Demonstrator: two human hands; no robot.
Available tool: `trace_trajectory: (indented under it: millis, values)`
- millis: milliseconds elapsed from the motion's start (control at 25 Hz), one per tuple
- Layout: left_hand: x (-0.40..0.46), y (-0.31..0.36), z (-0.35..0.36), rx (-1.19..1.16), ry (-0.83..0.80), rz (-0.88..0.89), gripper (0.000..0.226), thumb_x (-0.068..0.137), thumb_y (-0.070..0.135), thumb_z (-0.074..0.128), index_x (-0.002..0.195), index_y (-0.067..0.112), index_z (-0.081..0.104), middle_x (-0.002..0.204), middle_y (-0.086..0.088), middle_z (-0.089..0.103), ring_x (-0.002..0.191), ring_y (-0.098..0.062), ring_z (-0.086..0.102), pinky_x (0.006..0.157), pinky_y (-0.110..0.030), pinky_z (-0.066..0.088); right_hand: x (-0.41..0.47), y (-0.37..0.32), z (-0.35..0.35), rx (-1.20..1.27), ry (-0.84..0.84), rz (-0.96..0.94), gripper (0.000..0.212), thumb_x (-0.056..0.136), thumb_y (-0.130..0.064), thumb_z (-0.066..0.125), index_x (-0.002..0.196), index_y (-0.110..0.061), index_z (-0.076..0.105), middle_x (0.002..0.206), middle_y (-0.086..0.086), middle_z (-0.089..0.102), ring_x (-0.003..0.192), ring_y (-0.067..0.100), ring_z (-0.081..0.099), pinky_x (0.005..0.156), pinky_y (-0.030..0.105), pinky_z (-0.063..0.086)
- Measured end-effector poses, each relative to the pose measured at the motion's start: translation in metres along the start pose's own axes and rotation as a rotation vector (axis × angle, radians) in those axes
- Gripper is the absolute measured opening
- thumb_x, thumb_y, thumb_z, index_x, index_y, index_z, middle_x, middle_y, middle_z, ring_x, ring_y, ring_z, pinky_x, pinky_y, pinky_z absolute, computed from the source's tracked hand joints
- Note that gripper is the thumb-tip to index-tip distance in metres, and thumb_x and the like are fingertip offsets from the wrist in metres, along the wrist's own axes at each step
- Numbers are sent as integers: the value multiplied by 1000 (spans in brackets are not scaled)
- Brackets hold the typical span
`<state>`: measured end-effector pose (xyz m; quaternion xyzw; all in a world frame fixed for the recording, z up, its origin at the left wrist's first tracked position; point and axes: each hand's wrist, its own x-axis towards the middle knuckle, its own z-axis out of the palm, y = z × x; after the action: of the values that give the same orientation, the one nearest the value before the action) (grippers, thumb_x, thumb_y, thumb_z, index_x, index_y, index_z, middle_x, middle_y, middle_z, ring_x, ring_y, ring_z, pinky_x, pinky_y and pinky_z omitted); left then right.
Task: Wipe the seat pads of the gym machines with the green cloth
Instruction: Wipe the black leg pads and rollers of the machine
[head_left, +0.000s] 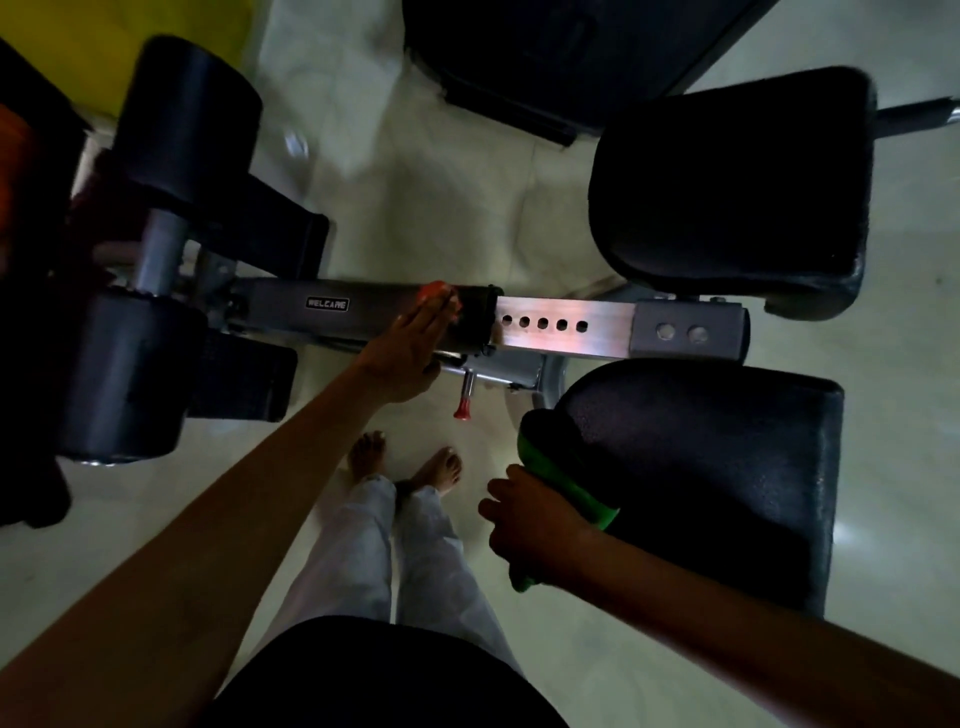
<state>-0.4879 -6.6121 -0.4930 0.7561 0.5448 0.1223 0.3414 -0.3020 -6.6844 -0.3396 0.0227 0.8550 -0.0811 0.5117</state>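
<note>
The green cloth (566, 483) lies over the left edge of the near black seat pad (727, 478). My right hand (535, 525) grips the cloth against that edge, fingers curled over it. A second black pad (737, 187) sits beyond it, across the machine's metal beam (566, 325). With straight fingers, my left hand (415, 343) rests flat on the beam, fingertips at its black collar.
Two black foam rollers (182, 114) (124, 384) stand at the left end of the beam. A red-tipped adjustment pin (465, 397) hangs under the beam. My bare feet (405, 465) stand on the pale tiled floor between the rollers and the pads. Another dark machine base (545, 62) lies beyond.
</note>
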Motion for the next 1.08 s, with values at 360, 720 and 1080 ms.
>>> trace_trajectory:
  millis: [360,720,1080]
  values:
    - [54,59,-45,-58,8,76,71,87,28,55,145,-3,28,153,-22,22,134,-40,38,103,-47,43,-67,95,22,352,654,730,56,30,-42,84,83,-30,70,98,5,64,78,30,62,62,38,50]
    - [200,154,-126,11,-97,483,65,97,22,50,151,15,16,160,-1,4,147,-18,9,118,-39,18,-120,180,39,1186,1586,1949,51,77,-17,64,123,-3,51,122,26,40,104,42,47,91,43,38]
    - [278,194,-123,378,-176,971,67,94,32,50,150,10,21,159,-6,12,146,-25,14,115,-42,17,-20,164,-5,1781,1909,2150,64,73,-51,47,115,-3,45,112,18,52,107,35,51,98,41,39]
